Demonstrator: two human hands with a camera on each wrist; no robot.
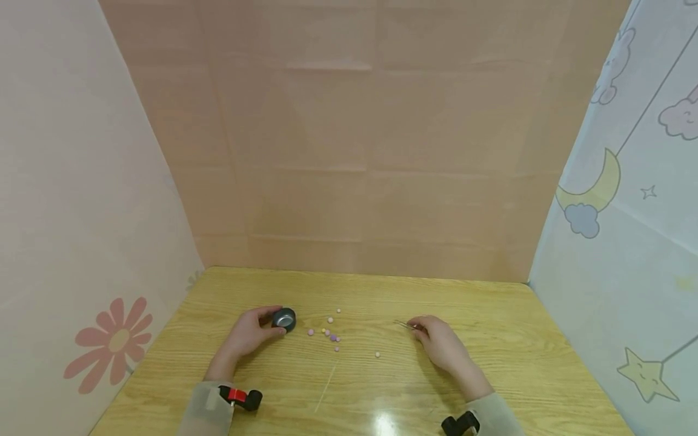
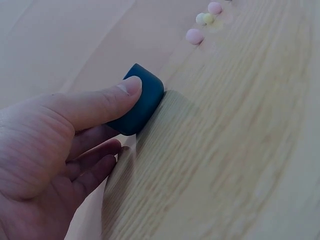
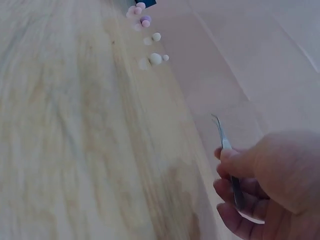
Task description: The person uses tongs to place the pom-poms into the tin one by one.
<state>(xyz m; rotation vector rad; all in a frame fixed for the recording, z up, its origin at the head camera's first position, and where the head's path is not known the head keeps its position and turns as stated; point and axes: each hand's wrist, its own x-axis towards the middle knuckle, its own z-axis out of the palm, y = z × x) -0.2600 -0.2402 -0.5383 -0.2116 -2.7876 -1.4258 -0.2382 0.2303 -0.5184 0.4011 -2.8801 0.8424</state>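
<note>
Two bare hands are resting on a wooden table (image 1: 491,315) between pastel walls. At about nine o'clock from the table's middle, the left hand (image 1: 248,334) is gripping a small dark round cup (image 1: 284,318), thumb curled over its side and fingers tucked beneath, as the left wrist view shows. At three o'clock, well apart from it, the right hand (image 1: 443,343) is pinching a pair of thin metal tweezers (image 1: 406,324) between thumb and fingers, tips pointing toward nine o'clock. Several small pastel beads (image 1: 331,335) are lying scattered between the hands, nearer the cup; one stray bead (image 1: 377,354) is sitting toward five o'clock of that cluster.
</note>
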